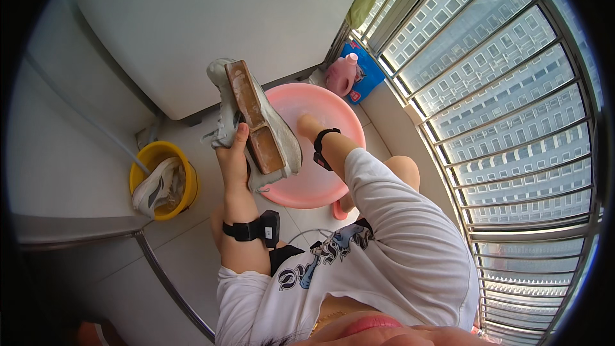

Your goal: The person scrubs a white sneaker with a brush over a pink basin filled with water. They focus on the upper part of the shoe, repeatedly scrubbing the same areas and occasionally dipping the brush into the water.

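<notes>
My left hand point(234, 154) grips a pale grey-white lace-up shoe point(280, 134), raised over the left side of a pink plastic basin point(331, 187). The thumb presses on its near face. Along the shoe runs a brown two-part panel point(247, 96), wet-looking; I cannot tell whether it is part of the sole. Cloudy water fills the basin. My right hand point(307, 125) reaches down into it, just right of the shoe. Its fingers are hidden in the water, so any hold there cannot be made out.
A yellow bucket point(193, 185) with another white shoe point(161, 185) in it stands left. Behind the basin are a pink bottle point(340, 77) and a blue packet point(370, 79), below a large white panel point(216, 19). Metal window bars point(519, 178) line the right side.
</notes>
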Motion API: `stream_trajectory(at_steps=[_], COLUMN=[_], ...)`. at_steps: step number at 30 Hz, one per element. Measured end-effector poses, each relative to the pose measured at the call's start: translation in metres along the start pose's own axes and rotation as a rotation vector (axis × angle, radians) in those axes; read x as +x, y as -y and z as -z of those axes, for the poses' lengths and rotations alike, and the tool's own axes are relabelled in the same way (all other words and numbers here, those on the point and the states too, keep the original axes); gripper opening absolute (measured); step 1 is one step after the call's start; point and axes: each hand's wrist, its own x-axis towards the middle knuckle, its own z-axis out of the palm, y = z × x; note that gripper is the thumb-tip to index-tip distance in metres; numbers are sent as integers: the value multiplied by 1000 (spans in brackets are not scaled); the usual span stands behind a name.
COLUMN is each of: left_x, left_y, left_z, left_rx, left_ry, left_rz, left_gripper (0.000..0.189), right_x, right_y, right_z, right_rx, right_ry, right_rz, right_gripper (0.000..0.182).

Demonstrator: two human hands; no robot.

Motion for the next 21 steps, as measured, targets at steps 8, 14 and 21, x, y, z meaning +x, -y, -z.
stream_trajectory(at_steps=[8, 14, 21], left_x=[-1, 2, 1], left_y=[7, 10, 4], left_z=[17, 17, 13], left_rx=[-12, 12, -15], left_ry=[-20, -31, -24], left_rz=[-43, -72, -51], left_gripper=[42, 42, 46], right_x=[-19, -42, -79], right_y=[50, 61, 74], right_z=[28, 38, 53], right_rx=[315, 369, 391], right_ry=[163, 262, 439], right_rz=[213, 341, 567], right_gripper=[28, 31, 34])
